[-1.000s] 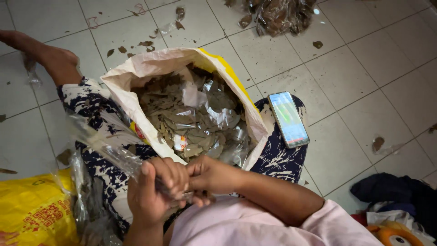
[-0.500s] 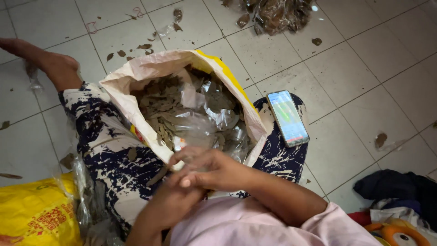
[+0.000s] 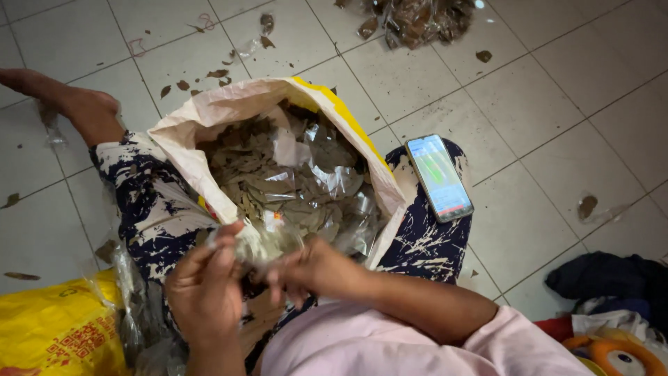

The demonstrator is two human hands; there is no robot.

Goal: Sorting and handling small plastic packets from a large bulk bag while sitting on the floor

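I sit on a tiled floor with a large open sack (image 3: 229, 104) of dried leaves and clear plastic between my legs. My left hand (image 3: 205, 285) grips a small clear plastic bag of dried leaves (image 3: 261, 240) at the sack's near rim. My right hand (image 3: 313, 268) pinches the same bag from the right, fingers closed on the plastic. Both hands are close together, just above my lap.
A smartphone (image 3: 440, 177) with a lit screen rests on my right knee. A yellow printed sack (image 3: 59, 331) lies at lower left. Filled packets (image 3: 417, 21) pile at the top. Dark clothing and a toy (image 3: 612, 306) lie at lower right. Leaf scraps dot the tiles.
My hands have shifted from a tight clasp low in my lap to slightly apart, now holding a small bag of leaves up at the sack's rim.
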